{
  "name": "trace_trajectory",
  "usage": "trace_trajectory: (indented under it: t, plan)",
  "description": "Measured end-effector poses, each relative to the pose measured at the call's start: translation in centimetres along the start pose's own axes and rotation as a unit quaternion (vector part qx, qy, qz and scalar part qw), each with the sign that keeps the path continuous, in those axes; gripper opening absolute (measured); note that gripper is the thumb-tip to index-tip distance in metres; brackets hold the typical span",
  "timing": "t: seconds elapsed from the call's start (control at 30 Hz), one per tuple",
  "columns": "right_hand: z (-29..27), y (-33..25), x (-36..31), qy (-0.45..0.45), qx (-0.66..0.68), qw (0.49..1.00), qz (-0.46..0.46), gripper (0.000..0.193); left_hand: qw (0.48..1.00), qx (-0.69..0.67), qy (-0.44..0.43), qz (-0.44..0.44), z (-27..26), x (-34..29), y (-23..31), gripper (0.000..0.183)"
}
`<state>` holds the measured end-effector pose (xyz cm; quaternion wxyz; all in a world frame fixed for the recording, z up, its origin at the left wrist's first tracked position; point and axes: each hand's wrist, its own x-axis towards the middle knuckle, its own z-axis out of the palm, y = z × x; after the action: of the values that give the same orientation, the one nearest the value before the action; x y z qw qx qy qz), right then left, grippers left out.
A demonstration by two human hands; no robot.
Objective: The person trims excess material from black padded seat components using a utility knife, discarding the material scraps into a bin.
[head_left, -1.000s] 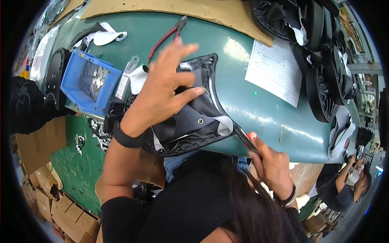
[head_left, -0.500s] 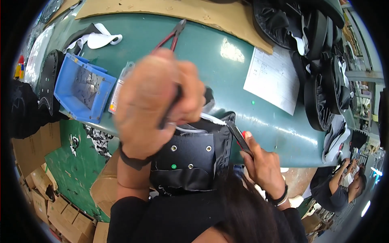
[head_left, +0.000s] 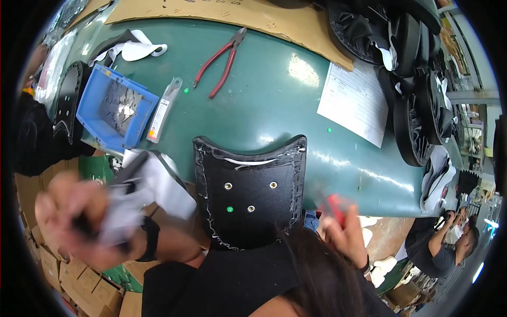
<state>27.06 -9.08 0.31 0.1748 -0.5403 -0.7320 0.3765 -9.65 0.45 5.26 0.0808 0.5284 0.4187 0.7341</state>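
A black padded panel with a curved top edge lies at the table's front edge before me. It has metal eyelets, a green dot, and rough cut edges along its sides and bottom. To its left, my left hand, smeared by motion, grips a black and white fabric offcut that trails toward the panel. Right of the panel, my right hand holds a red cutter knife, whose blade is blurred.
Red-handled pliers, a slim blade pack and a blue bin of metal pieces lie on the green table. A printed sheet and stacked black padded parts are at right. People are at both sides.
My left hand has swung left and down from above the panel, carrying the offcut away. The knife has left the panel's edge and moved right. The pliers and the panel's top show fully now.
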Motion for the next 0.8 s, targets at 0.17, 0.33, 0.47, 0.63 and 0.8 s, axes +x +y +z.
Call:
trace_trajectory:
  t: [0.17,0.33,0.47,0.63,0.8]
  plan:
    - [1.3,0.5,6.4,0.063,0.204,0.964,0.156,0.025,0.764,0.212,-0.372,-0.482,0.0,-8.6,-2.4,0.039]
    - [-2.4,-1.6,11.0,0.084,0.214,0.972,0.054,0.026,0.749,0.001,-0.258,-0.611,2.5,-6.8,-2.7,0.045]
    - [-4.1,-1.1,11.2,0.176,0.297,0.933,0.105,0.025,0.841,-0.076,-0.033,-0.535,7.0,1.5,-6.3,0.043]
    - [-3.1,2.7,8.3,0.199,0.344,0.907,0.143,0.021,0.743,-0.115,-0.504,-0.425,9.5,1.6,-5.2,0.036]
    - [-2.7,4.4,8.7,0.226,0.397,0.876,0.155,0.022,0.766,0.065,-0.639,0.021,19.7,3.2,-1.4,0.049]
